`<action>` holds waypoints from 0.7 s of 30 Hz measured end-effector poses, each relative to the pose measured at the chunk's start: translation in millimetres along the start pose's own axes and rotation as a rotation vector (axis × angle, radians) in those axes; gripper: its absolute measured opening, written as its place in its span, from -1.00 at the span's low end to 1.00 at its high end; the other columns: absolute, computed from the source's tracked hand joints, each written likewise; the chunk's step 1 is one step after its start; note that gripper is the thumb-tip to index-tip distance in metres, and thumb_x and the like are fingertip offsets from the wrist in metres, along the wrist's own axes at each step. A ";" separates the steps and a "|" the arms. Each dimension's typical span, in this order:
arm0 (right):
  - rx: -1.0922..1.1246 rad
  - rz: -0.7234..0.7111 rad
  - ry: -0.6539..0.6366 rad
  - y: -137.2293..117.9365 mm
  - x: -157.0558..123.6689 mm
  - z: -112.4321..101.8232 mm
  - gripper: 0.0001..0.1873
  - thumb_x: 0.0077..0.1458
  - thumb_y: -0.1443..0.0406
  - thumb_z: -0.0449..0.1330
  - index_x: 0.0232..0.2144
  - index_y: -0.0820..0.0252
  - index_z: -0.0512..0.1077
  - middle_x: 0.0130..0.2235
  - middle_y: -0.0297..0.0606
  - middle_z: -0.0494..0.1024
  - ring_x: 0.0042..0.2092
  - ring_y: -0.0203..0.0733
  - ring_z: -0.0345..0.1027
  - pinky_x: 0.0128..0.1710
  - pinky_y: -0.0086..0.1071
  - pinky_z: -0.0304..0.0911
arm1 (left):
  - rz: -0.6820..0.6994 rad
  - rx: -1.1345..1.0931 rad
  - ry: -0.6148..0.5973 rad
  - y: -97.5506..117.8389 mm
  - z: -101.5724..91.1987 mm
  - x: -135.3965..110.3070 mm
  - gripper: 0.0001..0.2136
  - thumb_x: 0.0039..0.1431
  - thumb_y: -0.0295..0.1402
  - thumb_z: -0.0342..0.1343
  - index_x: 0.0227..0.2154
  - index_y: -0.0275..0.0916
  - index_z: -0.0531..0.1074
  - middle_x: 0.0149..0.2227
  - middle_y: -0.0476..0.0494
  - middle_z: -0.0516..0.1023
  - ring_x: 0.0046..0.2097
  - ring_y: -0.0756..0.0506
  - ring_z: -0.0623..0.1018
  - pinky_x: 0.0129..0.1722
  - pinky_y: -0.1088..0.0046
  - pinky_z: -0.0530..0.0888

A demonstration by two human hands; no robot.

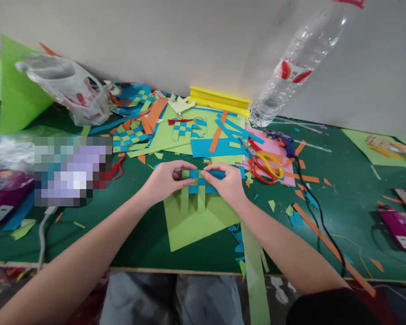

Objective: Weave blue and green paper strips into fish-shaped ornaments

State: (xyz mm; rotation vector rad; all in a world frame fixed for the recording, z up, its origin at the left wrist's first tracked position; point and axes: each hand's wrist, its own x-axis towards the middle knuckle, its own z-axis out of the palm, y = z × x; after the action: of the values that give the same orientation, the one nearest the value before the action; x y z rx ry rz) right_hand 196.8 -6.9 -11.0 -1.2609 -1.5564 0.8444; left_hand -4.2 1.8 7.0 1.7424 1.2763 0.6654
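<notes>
Between my two hands is a small woven piece of blue and light-green paper strips (193, 181), held just above a light-green paper sheet (203, 230). My left hand (167, 180) pinches its left side between thumb and fingers. At the upper right of the weave, my right hand (226, 180) pinches the strips with thumb and forefinger. Loose green strip ends hang down toward me, and blue ends run under my right hand. Behind lie finished-looking woven paper pieces (130, 137), one with a red tassel (181, 121).
Scissors with red and yellow handles (265, 167) and a glue gun (284, 142) with a black cable lie to the right. A tall plastic bottle (297, 67) stands by the wall. Left are a plastic bag (71, 90) and a blurred-out screen (74, 171). Paper scraps litter the green table.
</notes>
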 end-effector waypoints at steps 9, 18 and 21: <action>0.007 -0.025 0.025 0.9 0.0 0.6 -0.85 -0.04 0.17 0.33 -0.44 0.10 0.55 -0.35 -0.33 0.63 -0.27 -0.20 0.52 -0.16 -0.29 0.43 | 0.025 -0.005 -0.002 -1.4 1.1 0.1 -0.60 -0.04 -0.16 0.30 -0.13 -0.19 0.51 -0.57 0.08 0.29 -0.56 0.06 0.23 -0.55 0.53 0.26; 0.041 -0.018 0.024 0.1 0.2 1.0 -0.88 -0.05 0.19 0.34 -0.44 0.10 0.55 -0.35 -0.33 0.63 -0.28 -0.19 0.53 -0.19 -0.27 0.44 | 0.007 -0.084 0.013 0.3 0.6 -1.2 -0.64 -0.03 -0.14 0.30 -0.16 -0.18 0.57 -0.44 -0.03 0.56 -0.49 0.03 0.46 -0.47 0.52 0.40; 0.065 -0.006 0.024 0.2 0.2 0.9 -0.85 -0.06 0.19 0.34 -0.39 0.10 0.55 -0.32 -0.32 0.63 -0.27 -0.19 0.53 -0.19 -0.26 0.45 | -0.023 -0.129 0.013 2.2 0.2 -2.2 -0.65 -0.02 -0.16 0.30 -0.16 -0.17 0.58 -0.34 -0.07 0.64 -0.34 -0.06 0.58 -0.30 0.45 0.51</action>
State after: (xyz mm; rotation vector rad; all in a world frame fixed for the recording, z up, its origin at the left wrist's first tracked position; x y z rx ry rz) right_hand 196.0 -6.7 -11.4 -1.2156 -1.5015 0.8666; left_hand -3.7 -0.6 9.0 1.6190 1.2331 0.7301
